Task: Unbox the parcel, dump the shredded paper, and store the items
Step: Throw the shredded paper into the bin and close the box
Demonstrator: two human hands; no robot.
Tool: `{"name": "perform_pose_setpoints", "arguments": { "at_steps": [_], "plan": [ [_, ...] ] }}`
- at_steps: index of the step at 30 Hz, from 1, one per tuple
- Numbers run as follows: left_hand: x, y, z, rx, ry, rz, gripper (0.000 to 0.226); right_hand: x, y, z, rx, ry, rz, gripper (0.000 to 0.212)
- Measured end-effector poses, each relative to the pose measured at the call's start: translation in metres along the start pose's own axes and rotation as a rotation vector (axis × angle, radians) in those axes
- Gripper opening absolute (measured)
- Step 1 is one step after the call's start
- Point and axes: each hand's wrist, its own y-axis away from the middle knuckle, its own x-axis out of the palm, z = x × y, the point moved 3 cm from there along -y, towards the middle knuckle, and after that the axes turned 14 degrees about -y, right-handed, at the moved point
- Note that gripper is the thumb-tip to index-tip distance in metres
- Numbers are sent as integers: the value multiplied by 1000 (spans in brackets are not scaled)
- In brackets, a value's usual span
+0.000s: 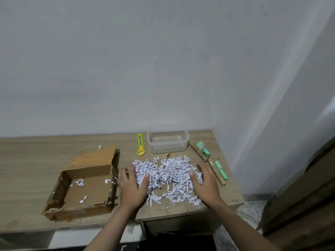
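**A:** From the head camera, where's the shredded paper?

**B:** In a loose white heap (pixel 167 175) on the wooden counter (pixel 36 156), right of the opened cardboard box (pixel 81 192). A few stray strips lie inside the box, which sits with its torn flap folded back toward the wall.

**A:** And the hands?

**B:** The left hand (pixel 132 189) presses flat on the heap's left edge, the right hand (pixel 205 183) on its right edge. Both sets of fingers are spread wide, gripping nothing, with paper between the two palms.

**A:** What else is on the counter?

**B:** A clear plastic container (pixel 167 142) stands behind the heap, lidless. Just left of it lies a yellow-green utility knife (pixel 140 144). Right of the heap lie two mint-green items on brown card packaging, one nearer the container (pixel 204 150), the other (pixel 221 170) just beside the right hand.
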Motion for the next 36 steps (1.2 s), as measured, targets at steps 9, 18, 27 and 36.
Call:
{"name": "perform_pose_setpoints", "arguments": {
  "at_steps": [9, 18, 27, 36],
  "plan": [
    [34, -2, -38, 47, 52, 34, 76, 60, -8, 23, 31, -238, 80, 50],
    [36, 13, -85, -115, 617, 19, 38, 87, -7, 36, 102, -653, 25, 35],
    [23, 55, -98, -167, 803, -64, 40, 63, 27, 52, 69, -766, -41, 38],
    [30, 142, -56, -153, 798, 20, 48, 64, 134, 52, 111, -901, -222, 30]
  ]
}}
